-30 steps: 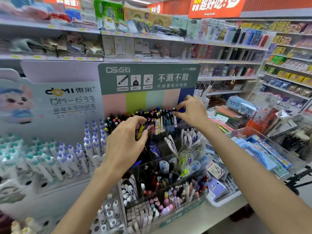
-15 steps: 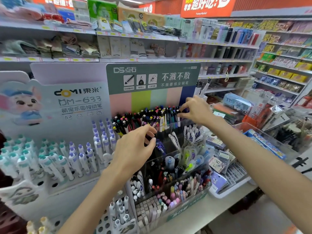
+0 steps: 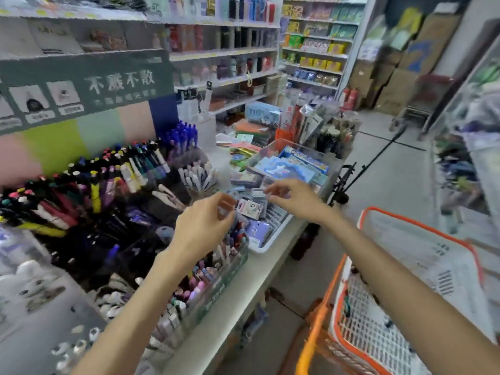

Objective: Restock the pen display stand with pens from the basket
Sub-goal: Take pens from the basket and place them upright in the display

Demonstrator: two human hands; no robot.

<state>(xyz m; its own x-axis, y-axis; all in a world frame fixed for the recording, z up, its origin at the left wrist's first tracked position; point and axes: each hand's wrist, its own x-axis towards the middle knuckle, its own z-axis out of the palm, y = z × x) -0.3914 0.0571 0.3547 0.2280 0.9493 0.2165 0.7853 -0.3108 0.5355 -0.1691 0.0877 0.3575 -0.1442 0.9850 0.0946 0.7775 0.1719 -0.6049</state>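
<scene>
- The pen display stand (image 3: 113, 201) fills the left half of the view, its tiers packed with upright pens (image 3: 89, 185) with dark, white and coloured barrels; the picture is blurred, so single pens are hard to tell apart.
- Behind the stand rises a backboard (image 3: 81, 87) with a grey-green header and pastel stripes.
- The left hand (image 3: 203, 226) hovers over the stand's lower right corner, above the front row of pastel pens (image 3: 200, 280). Its fingers are loosely curled and appear to hold nothing.
- The right hand (image 3: 295, 197) hangs to the right of the stand, over a white tray (image 3: 273, 234) of small packets. Its fingers are spread and slightly bent; whether they pinch anything cannot be told through the blur.
- The two hands are apart, with a gap between them.
- The basket (image 3: 405, 301), white mesh with an orange rim, sits well to the right of the stand, low in the view beneath the right forearm. Its contents cannot be made out.
- A cup of white-capped pens (image 3: 197, 177) stands just beside the stand's right edge.
</scene>
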